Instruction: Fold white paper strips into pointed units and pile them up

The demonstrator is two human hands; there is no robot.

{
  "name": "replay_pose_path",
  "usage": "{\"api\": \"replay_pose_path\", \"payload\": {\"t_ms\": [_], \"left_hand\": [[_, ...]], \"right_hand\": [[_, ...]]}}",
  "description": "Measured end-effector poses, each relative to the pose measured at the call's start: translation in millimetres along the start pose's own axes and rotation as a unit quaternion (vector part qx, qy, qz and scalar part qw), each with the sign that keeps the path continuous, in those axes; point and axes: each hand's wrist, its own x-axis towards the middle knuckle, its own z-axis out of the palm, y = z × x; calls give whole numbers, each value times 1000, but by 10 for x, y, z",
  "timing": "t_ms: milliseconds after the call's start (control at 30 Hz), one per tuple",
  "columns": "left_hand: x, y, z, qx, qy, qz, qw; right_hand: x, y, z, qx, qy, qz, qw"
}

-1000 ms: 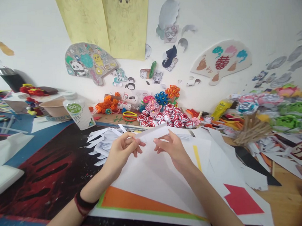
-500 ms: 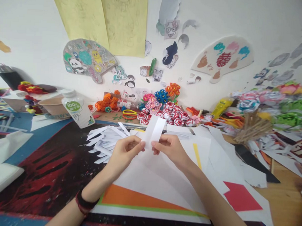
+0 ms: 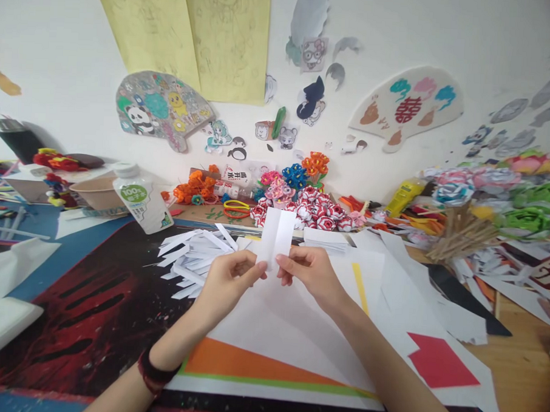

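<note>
A small white paper piece (image 3: 276, 233) with a lengthwise crease stands upright between my two hands. My left hand (image 3: 235, 274) pinches its lower left edge between thumb and fingers. Its lower right part is pinched by my right hand (image 3: 311, 274), the thumb lying on the near face. Below both hands lie large white sheets (image 3: 292, 328), over an orange sheet (image 3: 259, 363) with a green edge. A pile of folded white paper strips (image 3: 190, 260) rests on the dark mat, just beyond my left hand.
A white bottle (image 3: 143, 200) and a paper bowl (image 3: 100, 192) stand at the back left. Red-and-white flowers (image 3: 323, 208) sit behind the paper piece. To the right are a red paper piece (image 3: 445, 361), a bundle of sticks (image 3: 460, 232) and a yellow bottle (image 3: 403, 197).
The white paper piece has turned from leaning right to nearly upright, its top shifting left. Both hands have stayed almost in place, still pinching it.
</note>
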Motion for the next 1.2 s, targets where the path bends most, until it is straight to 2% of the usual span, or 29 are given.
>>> {"api": "replay_pose_path", "payload": {"t_ms": [67,167,233,300,367,500,533,600,833,900,933,1100,1200], "left_hand": [[-4,2,5,-5,13,-2,1000],[-17,5,0,25,4,13,1000],[-26,1,-12,94,10,59,994],[-29,-16,-28,184,44,139,972],[-25,-48,-48,282,78,244,925],[-13,-117,-88,437,81,428,787],[-13,-126,-98,451,75,454,765],[-16,-129,-119,455,63,484,745],[-12,-108,-183,486,40,482,728],[-12,-105,-174,487,37,464,739],[-13,-100,-161,478,42,447,755],[-23,-31,-57,356,85,321,873],[-22,-2,-18,301,105,278,906]], "right_hand": [[-4,-8,19,10,-10,-2,1000],[-6,-11,23,7,-13,-2,1000],[-1,-9,-2,1,0,-4,1000],[7,-8,-45,6,9,1,1000],[13,-13,-91,9,6,15,1000],[14,-24,-141,-17,-14,39,999],[14,-25,-142,-25,-17,40,999],[19,-23,-138,-41,-24,38,998],[36,12,-107,-79,-29,7,996],[27,15,-95,-72,-34,14,997],[21,13,-87,-65,-36,17,997],[-4,-21,-41,-23,-39,19,999],[-10,-39,-11,5,-34,16,999]]}}
